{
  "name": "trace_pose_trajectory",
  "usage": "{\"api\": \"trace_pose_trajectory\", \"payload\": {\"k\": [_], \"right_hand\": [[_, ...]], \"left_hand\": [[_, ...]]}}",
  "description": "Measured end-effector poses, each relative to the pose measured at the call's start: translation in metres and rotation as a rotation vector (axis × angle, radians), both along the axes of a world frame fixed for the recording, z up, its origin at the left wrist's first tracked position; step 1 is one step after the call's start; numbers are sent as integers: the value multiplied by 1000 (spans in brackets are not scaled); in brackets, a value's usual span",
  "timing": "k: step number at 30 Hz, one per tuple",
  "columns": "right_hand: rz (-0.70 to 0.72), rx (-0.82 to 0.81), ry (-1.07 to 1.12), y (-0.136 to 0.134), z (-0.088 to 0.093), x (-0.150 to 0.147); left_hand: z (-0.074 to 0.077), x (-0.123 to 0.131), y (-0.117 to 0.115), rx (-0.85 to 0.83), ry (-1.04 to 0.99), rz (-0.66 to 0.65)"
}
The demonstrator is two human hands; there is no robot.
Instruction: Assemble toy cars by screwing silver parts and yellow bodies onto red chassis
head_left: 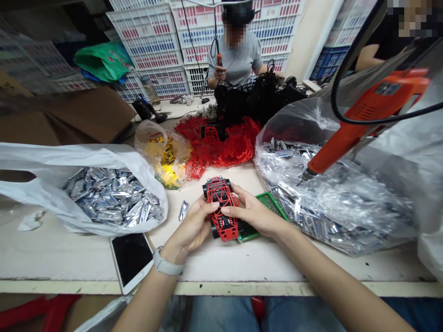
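Note:
A toy car (224,226) with a red lattice frame and black wheels is held between both hands above the table. My left hand (195,221) grips its left side, the thumb lying on top of the frame. From the right, my right hand (254,210) closes on the car, its thumb also pressed on the frame. Partly hidden behind my right hand is a green tray (272,203) with small dark pieces in it. A small silver strip (183,210) lies just left of the car.
An orange electric screwdriver (367,117) hangs at the right over a clear bag (332,216) of silver strips. At left are a white bag (104,154) of silver parts and a tablet (131,258). Red frames (235,143) and yellow parts (168,161) lie behind; a person (238,57) sits opposite.

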State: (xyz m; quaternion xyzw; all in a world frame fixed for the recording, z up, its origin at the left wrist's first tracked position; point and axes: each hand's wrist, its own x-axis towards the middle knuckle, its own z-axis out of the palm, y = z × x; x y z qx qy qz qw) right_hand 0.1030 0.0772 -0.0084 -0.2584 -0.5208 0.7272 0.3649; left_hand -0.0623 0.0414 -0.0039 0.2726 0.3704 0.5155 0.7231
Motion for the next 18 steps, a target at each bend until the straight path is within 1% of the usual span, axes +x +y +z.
{"api": "trace_pose_trajectory", "payload": {"k": [4,7,10,12,14,16,18], "right_hand": [[-18,-37,11,-1,0,-3],[-40,-49,-49,-2,-2,-3],[-135,15,-191,-1,-5,2],[-188,106,-276,1,-6,7],[-207,168,-321,2,-6,11],[-190,173,-339,3,-6,12],[-115,133,-319,2,-6,10]], "left_hand": [[0,1,1,-17,20,9],[1,2,2,-41,40,44],[2,1,4,-44,60,87],[3,0,5,-37,89,150],[3,0,5,-22,113,213],[3,0,4,9,118,248],[2,1,4,43,112,260]]}}
